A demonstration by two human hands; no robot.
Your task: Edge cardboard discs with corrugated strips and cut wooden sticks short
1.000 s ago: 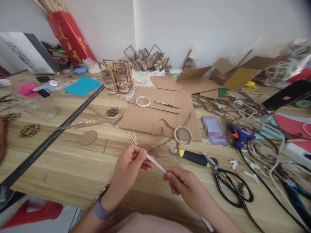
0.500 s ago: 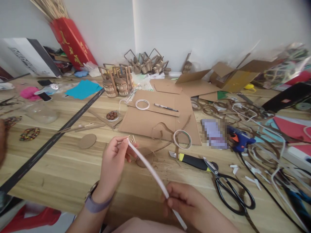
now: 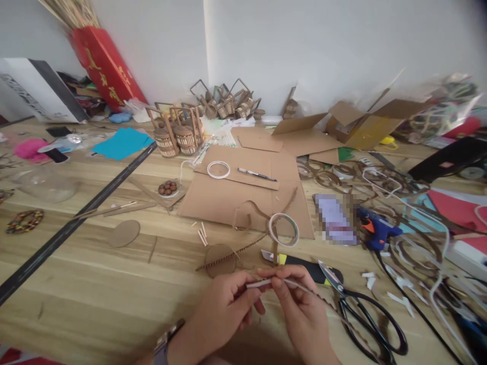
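My left hand (image 3: 228, 306) and my right hand (image 3: 302, 309) are close together at the front of the table, both closed with fingertips pinching a thin strip (image 3: 258, 285). A white face shows at the strip's left end. From my right hand it trails right and down, brown and ridged along its edge, over the black-handled scissors (image 3: 375, 319). Just beyond my hands lie a utility knife (image 3: 304, 264), a cardboard disc (image 3: 218, 266) with another ridged strip (image 3: 247, 246) across it, and a roll of white tape (image 3: 283, 229).
Cardboard sheets (image 3: 228, 203) carry a pen (image 3: 256, 174) and a white ring (image 3: 218, 170). A blue glue gun (image 3: 380, 228) and a blurred phone-like object (image 3: 335, 218) lie right. Small woven baskets (image 3: 186, 139) and a bowl of brown balls (image 3: 168, 188) stand farther back.
My left hand has moved right and down, and my right hand up, so they now meet. The strip has turned from a white face between spread hands to trailing off right.
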